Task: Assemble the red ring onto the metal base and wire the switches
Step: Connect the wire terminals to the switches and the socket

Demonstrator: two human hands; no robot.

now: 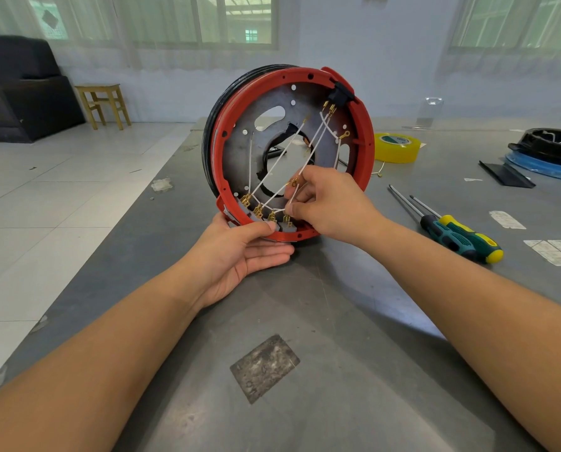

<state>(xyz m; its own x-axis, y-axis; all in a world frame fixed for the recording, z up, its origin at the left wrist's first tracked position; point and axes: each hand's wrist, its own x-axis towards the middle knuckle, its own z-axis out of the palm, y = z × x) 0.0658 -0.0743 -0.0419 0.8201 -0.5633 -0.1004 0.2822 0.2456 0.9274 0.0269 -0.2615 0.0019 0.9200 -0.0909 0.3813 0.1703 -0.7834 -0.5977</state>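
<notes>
The red ring [365, 135] sits around the dark metal base [240, 151], and the whole assembly stands on edge on the grey table, its open side facing me. Grey switches [256, 215] with brass terminals line the lower inside rim; a black switch [339, 93] sits at the upper right. White wires [282, 158] cross the opening between them. My left hand [240, 252] cups the bottom rim, thumb pressed on the red edge. My right hand [324, 203] pinches a white wire end near the grey switches.
Two screwdrivers [452, 233] with green-yellow handles lie to the right. A yellow tape roll [396, 146] sits behind the ring. A black and blue round part [549, 151] lies at the far right. Paper labels [553, 251] dot the table. The table's left edge runs diagonally.
</notes>
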